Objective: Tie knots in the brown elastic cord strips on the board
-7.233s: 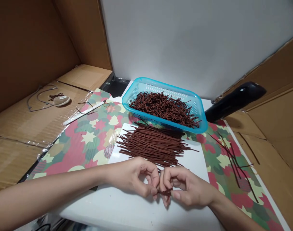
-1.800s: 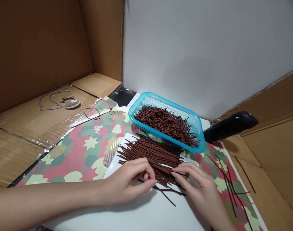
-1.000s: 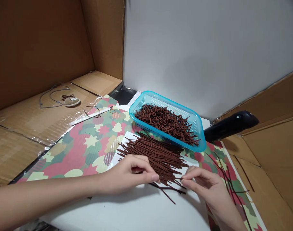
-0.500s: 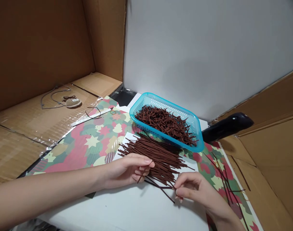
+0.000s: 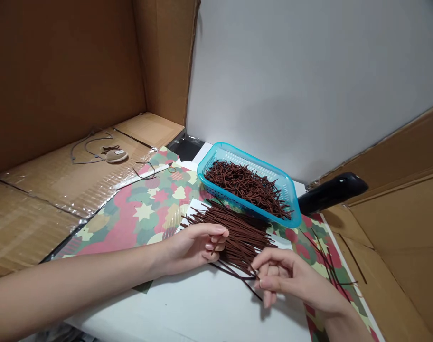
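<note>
My left hand (image 5: pixel 198 244) is closed in a pinch on a thin brown cord (image 5: pixel 215 245), just above the near side of a flat pile of brown cords (image 5: pixel 234 230). The cord is partly hidden by the fingers. At the pile's near right corner is my right hand (image 5: pixel 282 275), its thumb and index fingertip slightly apart around some cord ends. Its other fingers are curled and a little blurred. The pile lies on a white board (image 5: pixel 188 304), with a few stray cords (image 5: pixel 236 274) along its near edge.
Behind the pile stands a blue plastic basket (image 5: pixel 297 202) holding many short brown pieces. A black handle (image 5: pixel 335 192) sticks out beside it. Loose cords (image 5: pixel 332 266) lie on the patterned sheet (image 5: pixel 113 232) at right. A small beige shoe-shaped item (image 5: pixel 117 156) rests on cardboard at left.
My right index finger has lifted and parted from the thumb at the pile's corner. My left hand keeps its pinch. The view has shifted slightly.
</note>
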Motion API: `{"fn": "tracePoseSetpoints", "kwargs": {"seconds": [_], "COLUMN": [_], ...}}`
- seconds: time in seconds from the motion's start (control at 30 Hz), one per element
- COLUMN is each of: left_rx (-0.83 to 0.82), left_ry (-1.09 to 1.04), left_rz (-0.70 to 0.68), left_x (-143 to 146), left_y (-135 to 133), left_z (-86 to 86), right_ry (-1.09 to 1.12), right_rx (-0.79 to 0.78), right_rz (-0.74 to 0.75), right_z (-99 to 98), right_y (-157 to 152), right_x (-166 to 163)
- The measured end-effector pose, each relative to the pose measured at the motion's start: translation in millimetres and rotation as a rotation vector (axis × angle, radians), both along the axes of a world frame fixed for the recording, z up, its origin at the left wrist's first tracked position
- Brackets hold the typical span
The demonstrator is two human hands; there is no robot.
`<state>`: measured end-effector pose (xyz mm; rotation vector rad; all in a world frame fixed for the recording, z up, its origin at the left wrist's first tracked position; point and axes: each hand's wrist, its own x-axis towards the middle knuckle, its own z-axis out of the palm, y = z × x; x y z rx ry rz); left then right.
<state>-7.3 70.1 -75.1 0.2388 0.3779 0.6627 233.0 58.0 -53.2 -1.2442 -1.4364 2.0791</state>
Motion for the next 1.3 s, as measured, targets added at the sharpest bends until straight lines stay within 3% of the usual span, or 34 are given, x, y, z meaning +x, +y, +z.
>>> {"fn": "tracePoseSetpoints", "kwargs": {"seconds": [0.13,0.33,0.67,0.93,1.13,1.3], "left_rx": [-0.013,-0.021,-0.052,-0.085,-0.142,-0.138], "left_ry": [-0.051,-0.112,-0.111,-0.101,-0.067,-0.050], "left_rz": [0.005,0.056,0.060,0.052,0.009,-0.087], "left_x": [-0.3,-0.7,-0.5,0.8,3.6,2.1], "left_y": [0.5,-0.1,-1.0,-1.9,-3.2,-1.4], "left_z": [-2.9,-2.9,-5.4,-5.9,-3.7,-1.1], "right_ry": [0.078,0.199,0.459,0.654,0.673,0.628], "right_rx": [-0.009,-0.086,0.031,-0.132,-0.106,-0.091], "right_rz": [0.012,-0.118,-0.270,-0.459,-0.627,-0.614], "right_z": [1.3,-4.7,-19.9,-26.7,-27.0,-18.0], "right_y": [-0.5,-1.3,0.8,-5.2,-11.8,-17.6], "right_x": [-5.2,-12.5,-16.3,-27.7,-29.8,-34.3]}}
